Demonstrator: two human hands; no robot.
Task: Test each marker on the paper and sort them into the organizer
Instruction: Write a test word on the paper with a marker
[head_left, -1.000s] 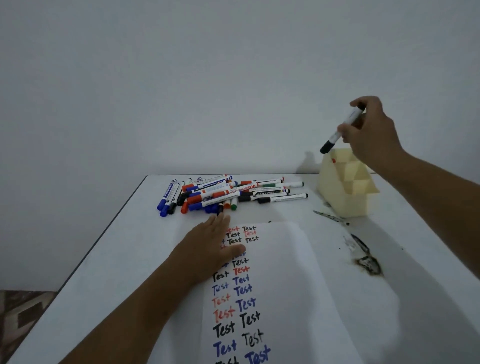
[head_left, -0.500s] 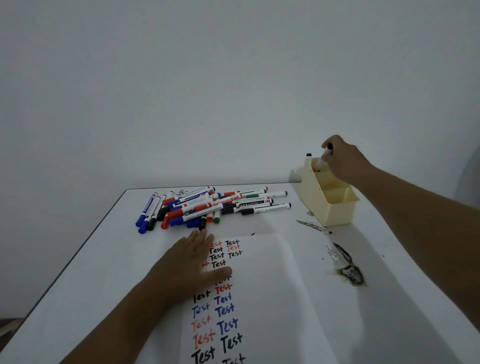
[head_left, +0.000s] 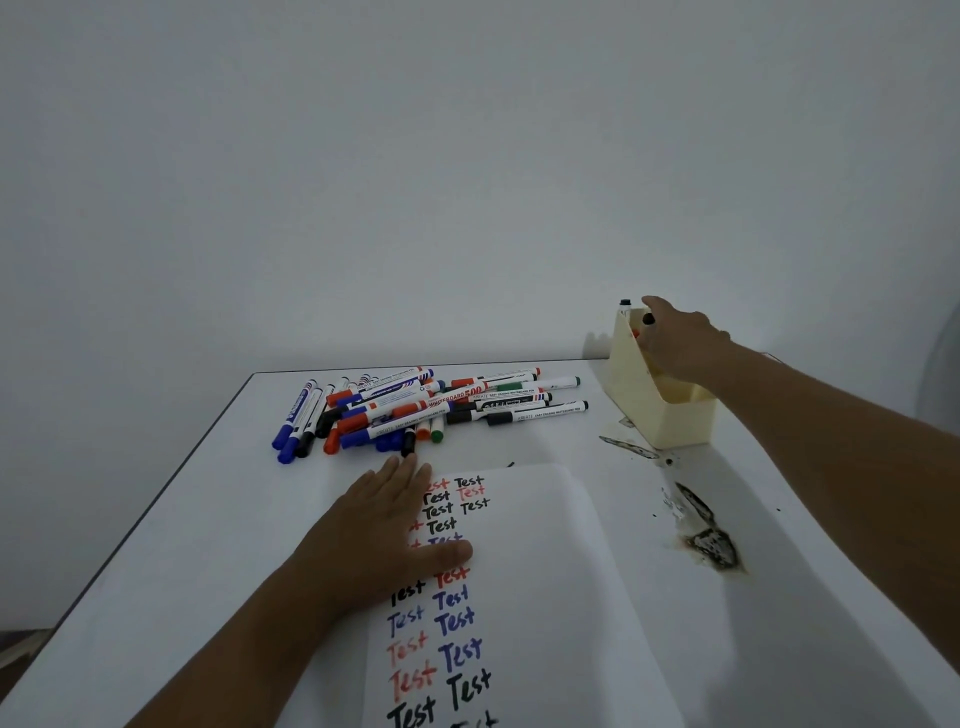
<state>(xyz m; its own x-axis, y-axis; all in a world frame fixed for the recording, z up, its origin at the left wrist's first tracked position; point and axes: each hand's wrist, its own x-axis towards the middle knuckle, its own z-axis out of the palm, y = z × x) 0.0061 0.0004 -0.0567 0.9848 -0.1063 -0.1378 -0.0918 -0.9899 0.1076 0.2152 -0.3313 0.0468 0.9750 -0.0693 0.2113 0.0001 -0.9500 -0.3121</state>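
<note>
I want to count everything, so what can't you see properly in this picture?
- Head view: the organizer's far compartments, hidden by the right hand.
- The marker under that hand: only its black end shows.
- Words on the paper under the left hand, and the rows cut off by the bottom edge.
- The marker pile's count: they overlap.

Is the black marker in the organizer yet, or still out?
In: black marker stands in organizer, cap above rim, right hand on it.
</note>
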